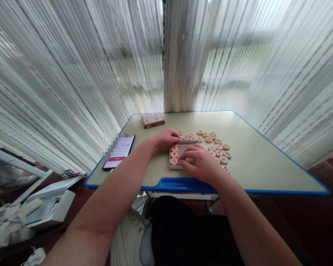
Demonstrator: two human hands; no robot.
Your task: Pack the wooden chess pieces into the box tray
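Note:
A shallow white cardboard box (177, 167) lies on the table, with a column of round wooden xiangqi pieces (174, 154) along its left side. My left hand (168, 137) is at the box's far left corner, its fingers closed over the edge there. Reaching across the box from the right, my right hand (197, 159) has bent fingers, and its thumb and index tips meet beside the nearest piece in the column. Whatever lies between those tips is hidden. Many loose xiangqi pieces (219, 152), marked in red or dark characters, are scattered behind and right of the box.
A brown printed box lid (153, 120) lies at the table's back left. A phone (119, 152) with a lit screen rests near the left edge. The table (269, 162) has a blue rim; striped curtains (166, 55) hang behind it. An open white box (54, 210) stands lower left.

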